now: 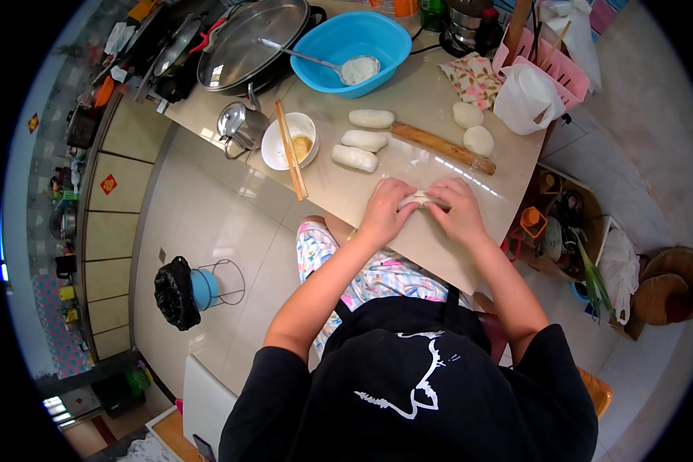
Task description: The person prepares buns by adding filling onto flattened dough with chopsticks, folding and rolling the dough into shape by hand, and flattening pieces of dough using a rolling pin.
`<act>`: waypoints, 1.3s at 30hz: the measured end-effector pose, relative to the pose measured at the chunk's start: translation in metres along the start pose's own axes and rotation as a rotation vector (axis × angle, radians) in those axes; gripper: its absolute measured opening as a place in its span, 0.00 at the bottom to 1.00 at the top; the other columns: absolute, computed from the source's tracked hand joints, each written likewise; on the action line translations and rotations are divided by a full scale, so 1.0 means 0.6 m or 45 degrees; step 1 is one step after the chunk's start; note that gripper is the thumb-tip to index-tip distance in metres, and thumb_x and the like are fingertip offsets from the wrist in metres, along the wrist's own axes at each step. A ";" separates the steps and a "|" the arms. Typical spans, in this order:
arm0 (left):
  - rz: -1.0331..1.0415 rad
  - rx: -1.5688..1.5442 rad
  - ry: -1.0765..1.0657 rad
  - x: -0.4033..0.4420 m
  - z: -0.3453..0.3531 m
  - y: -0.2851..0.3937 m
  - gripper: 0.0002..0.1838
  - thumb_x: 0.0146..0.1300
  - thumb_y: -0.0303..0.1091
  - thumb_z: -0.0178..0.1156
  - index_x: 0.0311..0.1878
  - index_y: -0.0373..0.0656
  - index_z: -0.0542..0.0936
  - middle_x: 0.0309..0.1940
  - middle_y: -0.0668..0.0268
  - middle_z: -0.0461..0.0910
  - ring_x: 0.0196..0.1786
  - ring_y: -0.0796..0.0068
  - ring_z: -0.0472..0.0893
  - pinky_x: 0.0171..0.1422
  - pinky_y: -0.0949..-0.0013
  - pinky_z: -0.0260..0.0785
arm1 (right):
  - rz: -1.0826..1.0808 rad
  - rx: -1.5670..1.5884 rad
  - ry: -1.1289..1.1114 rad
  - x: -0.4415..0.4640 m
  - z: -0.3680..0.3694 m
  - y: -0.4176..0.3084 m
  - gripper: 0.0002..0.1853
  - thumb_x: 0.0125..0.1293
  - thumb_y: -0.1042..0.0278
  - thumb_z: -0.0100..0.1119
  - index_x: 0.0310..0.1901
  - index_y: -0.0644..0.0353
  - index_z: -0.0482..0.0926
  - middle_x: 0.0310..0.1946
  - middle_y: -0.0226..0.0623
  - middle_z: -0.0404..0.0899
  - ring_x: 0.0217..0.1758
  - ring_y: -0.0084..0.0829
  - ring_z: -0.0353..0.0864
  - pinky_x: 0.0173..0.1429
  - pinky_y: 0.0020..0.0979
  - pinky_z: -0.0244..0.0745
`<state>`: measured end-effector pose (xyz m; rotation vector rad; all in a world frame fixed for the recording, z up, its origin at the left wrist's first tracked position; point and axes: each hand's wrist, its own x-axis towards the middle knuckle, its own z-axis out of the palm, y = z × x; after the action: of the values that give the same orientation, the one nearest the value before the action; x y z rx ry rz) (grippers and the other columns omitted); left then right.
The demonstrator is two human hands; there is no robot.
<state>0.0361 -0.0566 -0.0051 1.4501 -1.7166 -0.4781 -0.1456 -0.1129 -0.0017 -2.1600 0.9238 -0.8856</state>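
Note:
Between my two hands, near the front edge of the table, is a small piece of white dough (pixel 416 199). The fingers of my left hand (pixel 387 209) are closed on its left end, and my right hand (pixel 456 209) pinches its right end. Beyond them lies a wooden rolling pin (pixel 443 148). Three dough rolls (pixel 364 140) rest left of the pin. Two round dough pieces (pixel 479 142) sit by its right end. A white bowl (pixel 270 148) with yellowish contents has chopsticks (pixel 288 146) across its rim.
At the back are a blue basin (pixel 308 71) with a ladle (pixel 359 69) and a large lidded pan (pixel 246 46). A metal pot (pixel 242 125) stands left. A pink basket (pixel 574 85), plastic bag (pixel 525 96) and patterned cloth (pixel 471 79) are at the right.

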 end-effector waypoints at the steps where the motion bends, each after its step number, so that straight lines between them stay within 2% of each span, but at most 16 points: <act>1: -0.014 -0.014 -0.005 -0.002 0.001 0.002 0.16 0.49 0.24 0.67 0.44 0.36 0.81 0.38 0.56 0.76 0.44 0.55 0.74 0.50 0.60 0.68 | -0.026 -0.016 0.002 0.000 0.000 0.000 0.11 0.50 0.73 0.67 0.37 0.59 0.82 0.39 0.35 0.79 0.47 0.39 0.75 0.53 0.37 0.68; 9: -0.032 -0.001 -0.022 0.001 0.007 0.006 0.16 0.51 0.23 0.65 0.46 0.36 0.81 0.39 0.57 0.76 0.45 0.56 0.73 0.51 0.61 0.68 | -0.024 -0.030 0.022 0.002 0.004 -0.002 0.10 0.50 0.74 0.67 0.37 0.59 0.82 0.38 0.34 0.80 0.46 0.38 0.76 0.53 0.37 0.68; 20: -0.083 -0.010 0.041 0.010 0.013 0.008 0.11 0.51 0.23 0.65 0.40 0.38 0.83 0.36 0.59 0.78 0.42 0.59 0.75 0.46 0.63 0.70 | 0.115 0.051 0.037 0.007 0.012 -0.002 0.08 0.51 0.74 0.66 0.36 0.59 0.83 0.35 0.33 0.80 0.44 0.38 0.76 0.52 0.37 0.68; 26: -0.089 -0.009 0.036 0.009 0.006 0.013 0.13 0.51 0.23 0.65 0.42 0.36 0.82 0.37 0.58 0.77 0.43 0.58 0.75 0.48 0.63 0.69 | 0.166 0.042 0.030 0.006 0.008 -0.006 0.09 0.50 0.73 0.67 0.36 0.59 0.83 0.37 0.34 0.80 0.46 0.38 0.76 0.54 0.37 0.67; 30: -0.095 -0.015 -0.013 0.001 -0.001 0.009 0.14 0.51 0.25 0.65 0.43 0.35 0.81 0.38 0.56 0.76 0.45 0.55 0.73 0.52 0.60 0.67 | 0.126 -0.036 0.008 0.001 -0.002 -0.004 0.13 0.48 0.72 0.68 0.38 0.58 0.82 0.40 0.34 0.79 0.48 0.39 0.75 0.56 0.38 0.66; 35: -0.122 0.235 -0.133 0.001 -0.021 0.024 0.16 0.47 0.29 0.66 0.42 0.38 0.80 0.37 0.56 0.75 0.46 0.55 0.72 0.54 0.60 0.66 | 0.022 -0.178 -0.081 0.003 -0.029 -0.009 0.18 0.46 0.72 0.69 0.42 0.57 0.80 0.41 0.34 0.78 0.49 0.40 0.74 0.57 0.39 0.65; 39: -0.139 0.250 -0.152 0.003 -0.018 0.014 0.15 0.46 0.28 0.67 0.39 0.39 0.80 0.37 0.57 0.75 0.45 0.55 0.72 0.53 0.60 0.67 | 0.045 -0.171 -0.132 0.000 -0.024 0.004 0.19 0.46 0.72 0.70 0.43 0.58 0.80 0.39 0.35 0.76 0.47 0.41 0.74 0.52 0.39 0.68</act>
<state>0.0392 -0.0534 0.0082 1.6918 -1.8265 -0.4726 -0.1577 -0.1184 0.0050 -2.2724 0.9914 -0.7048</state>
